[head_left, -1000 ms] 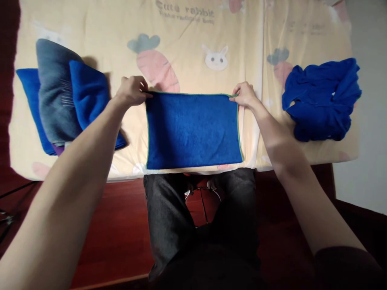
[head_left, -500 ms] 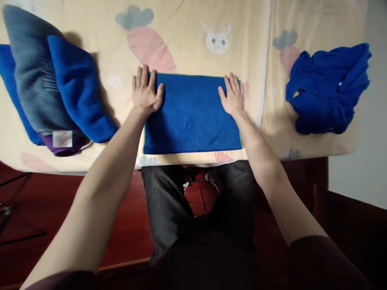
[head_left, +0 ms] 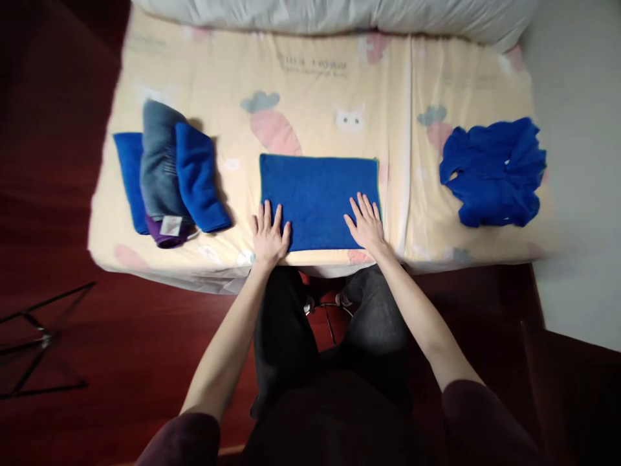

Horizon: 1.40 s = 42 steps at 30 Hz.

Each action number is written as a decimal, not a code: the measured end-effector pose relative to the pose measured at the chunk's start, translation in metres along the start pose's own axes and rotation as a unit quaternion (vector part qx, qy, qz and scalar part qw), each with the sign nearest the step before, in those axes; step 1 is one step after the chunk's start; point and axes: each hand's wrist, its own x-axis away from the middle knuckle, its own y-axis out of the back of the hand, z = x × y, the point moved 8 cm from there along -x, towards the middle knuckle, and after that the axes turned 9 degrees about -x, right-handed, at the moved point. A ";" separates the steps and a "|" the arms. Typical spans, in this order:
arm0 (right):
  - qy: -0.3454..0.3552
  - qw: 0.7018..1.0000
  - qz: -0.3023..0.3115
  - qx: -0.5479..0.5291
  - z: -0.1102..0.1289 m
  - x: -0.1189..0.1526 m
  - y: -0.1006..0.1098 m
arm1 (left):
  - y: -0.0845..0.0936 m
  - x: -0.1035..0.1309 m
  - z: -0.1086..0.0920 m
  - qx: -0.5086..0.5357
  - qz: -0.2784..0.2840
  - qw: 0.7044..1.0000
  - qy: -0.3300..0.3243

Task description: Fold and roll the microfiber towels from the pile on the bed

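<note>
A blue towel (head_left: 320, 194) with thin green edging lies flat as a rectangle on the bed in front of me. My left hand (head_left: 270, 238) rests open on its near left corner, fingers spread. On its near right part lies my right hand (head_left: 365, 225), also open with the fingers apart. Neither hand grips the cloth. To the right is a crumpled heap of blue cloth (head_left: 495, 175). At the left, a rolled grey-blue towel (head_left: 162, 162) with a purple end and a white tag lies between a rolled blue towel (head_left: 198, 181) and another blue roll (head_left: 130, 175).
The bed (head_left: 310, 84) has a yellowish sheet printed with carrots and rabbits. A white pillow or quilt (head_left: 339, 14) runs along the far side. A pale wall (head_left: 577, 162) borders the right. Black metal legs (head_left: 43, 340) stand on the red floor at left.
Both hands have slid from the towel's far corners toward its near edge, staying flat and open. My view has pulled back, showing more of the bed.
</note>
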 end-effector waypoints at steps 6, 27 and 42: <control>-0.067 0.993 -0.082 -0.048 -0.017 0.042 0.022 | 0.011 0.049 0.010 0.001 -0.031 0.998 0.060; -0.132 0.929 -0.287 -0.193 -0.043 0.134 0.065 | 0.047 0.085 0.027 0.027 -0.026 0.997 0.065; -0.179 0.914 -0.225 -0.285 -0.051 0.114 0.046 | 0.045 0.069 0.048 0.070 -0.008 0.995 0.077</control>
